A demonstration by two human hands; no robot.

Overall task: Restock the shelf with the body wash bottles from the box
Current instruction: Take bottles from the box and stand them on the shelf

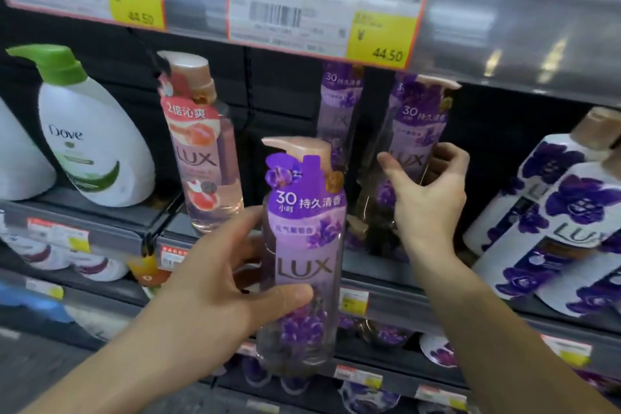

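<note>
My left hand (pixel 215 292) grips a clear purple Lux body wash bottle (pixel 302 245) with a rose-gold pump, held upright in front of the shelf edge (pixel 379 299). My right hand (pixel 426 188) wraps its fingers around a second purple Lux bottle (pixel 416 131) that stands on the shelf to the right. Behind and between them a third purple Lux bottle (pixel 339 104) stands deeper on the shelf. The box is out of view.
A pink Lux bottle (pixel 205 144) stands left of the gap. White Dove bottles (pixel 94 134) fill the far left, white-and-purple Lux bottles (pixel 564 208) the right. Price tags (pixel 322 10) hang from the shelf above. Lower shelves hold more bottles.
</note>
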